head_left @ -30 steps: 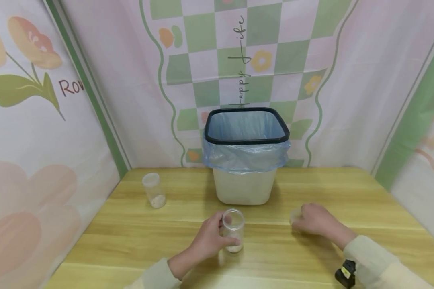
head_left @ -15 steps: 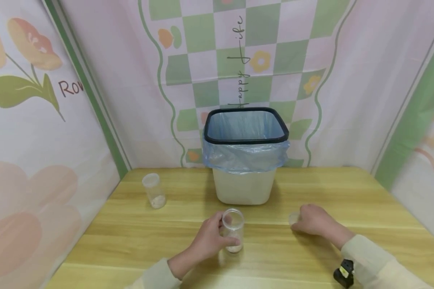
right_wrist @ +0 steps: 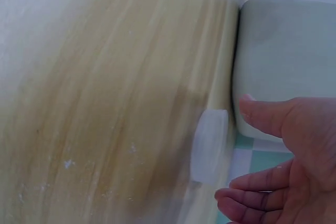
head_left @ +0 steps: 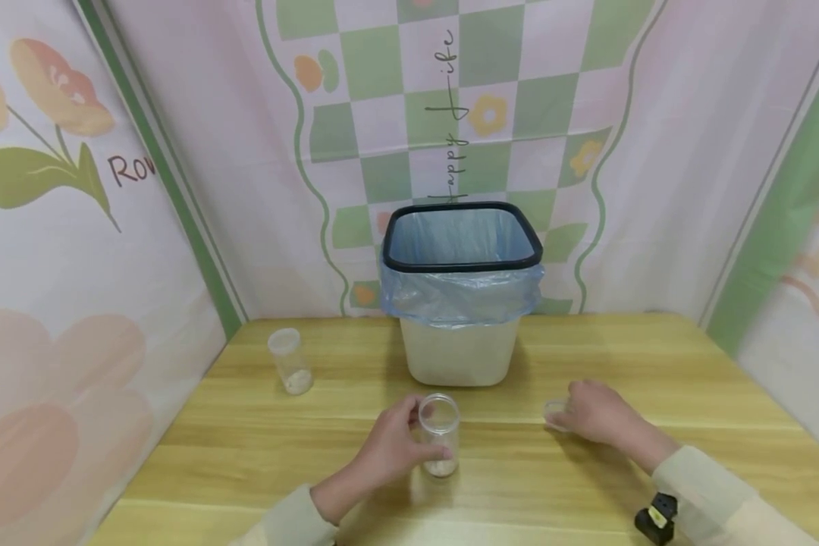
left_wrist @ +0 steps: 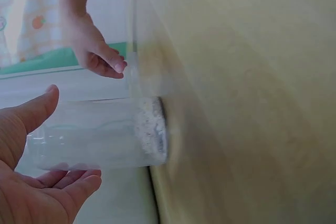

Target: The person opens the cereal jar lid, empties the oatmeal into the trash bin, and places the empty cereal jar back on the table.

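A clear plastic jar [head_left: 440, 432] stands upright and lidless on the table, with white granular stuff in its bottom [left_wrist: 149, 131]. My left hand [head_left: 392, 446] is round its side, thumb in front and fingers behind. Over to the right, a round translucent lid [right_wrist: 209, 146] lies on the table. My right hand [head_left: 597, 413] is beside that lid; in the right wrist view its thumb [right_wrist: 262, 114] and fingers [right_wrist: 257, 195] are spread apart and gripping nothing.
Another clear jar [head_left: 291, 362] with a cap on and white stuff at the bottom stands at the back left. A pale bin [head_left: 460, 353] with a black rim and blue liner is at the back middle. Patterned curtains [head_left: 232, 152] enclose the wooden table [head_left: 280, 455].
The right hand's fingers have loosened from the lid, more of which now shows on the table. The left hand stays at the jar, its thumb slightly shifted.
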Demonstrator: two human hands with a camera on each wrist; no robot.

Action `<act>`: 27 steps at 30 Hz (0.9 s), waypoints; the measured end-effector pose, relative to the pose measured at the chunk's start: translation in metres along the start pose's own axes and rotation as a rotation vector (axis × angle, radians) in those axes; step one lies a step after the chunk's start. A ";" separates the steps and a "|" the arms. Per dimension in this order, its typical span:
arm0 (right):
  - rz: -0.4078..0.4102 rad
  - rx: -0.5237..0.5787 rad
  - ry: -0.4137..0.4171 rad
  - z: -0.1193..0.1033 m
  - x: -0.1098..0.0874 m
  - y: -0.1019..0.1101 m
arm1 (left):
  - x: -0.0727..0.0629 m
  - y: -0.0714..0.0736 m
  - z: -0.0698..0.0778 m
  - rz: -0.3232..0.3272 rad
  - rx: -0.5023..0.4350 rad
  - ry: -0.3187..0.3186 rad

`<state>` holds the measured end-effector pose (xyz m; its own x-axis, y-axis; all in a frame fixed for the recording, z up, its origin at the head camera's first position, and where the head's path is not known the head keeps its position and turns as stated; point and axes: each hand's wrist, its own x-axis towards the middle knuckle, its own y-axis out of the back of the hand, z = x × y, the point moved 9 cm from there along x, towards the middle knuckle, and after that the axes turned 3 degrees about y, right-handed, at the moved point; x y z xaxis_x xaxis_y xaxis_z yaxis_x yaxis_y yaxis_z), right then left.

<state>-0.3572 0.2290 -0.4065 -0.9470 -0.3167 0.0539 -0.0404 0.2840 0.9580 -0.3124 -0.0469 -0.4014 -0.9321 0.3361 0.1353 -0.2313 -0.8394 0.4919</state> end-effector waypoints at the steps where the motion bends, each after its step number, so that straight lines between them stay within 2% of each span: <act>1: 0.013 -0.002 0.003 -0.001 -0.001 0.002 | 0.001 0.001 0.002 0.003 -0.005 -0.001; 5: 0.062 0.016 0.010 -0.007 -0.005 0.006 | 0.002 0.006 0.007 0.001 -0.020 -0.007; 9: 0.107 0.084 0.001 -0.016 -0.009 0.007 | 0.003 0.009 0.012 -0.009 -0.027 -0.009; 14: 0.160 0.127 0.011 -0.031 -0.014 0.005 | 0.006 0.008 0.014 -0.015 -0.003 -0.006; 22: 0.191 0.136 0.085 -0.059 -0.019 -0.003 | 0.007 0.010 0.015 -0.014 0.053 -0.008; 27: 0.201 0.138 0.096 -0.070 -0.022 -0.008 | 0.008 0.010 0.016 -0.021 0.075 -0.015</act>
<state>-0.3140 0.1706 -0.3958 -0.9062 -0.3235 0.2721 0.0962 0.4690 0.8780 -0.3179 -0.0452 -0.3816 -0.9229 0.3601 0.1365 -0.2289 -0.7979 0.5577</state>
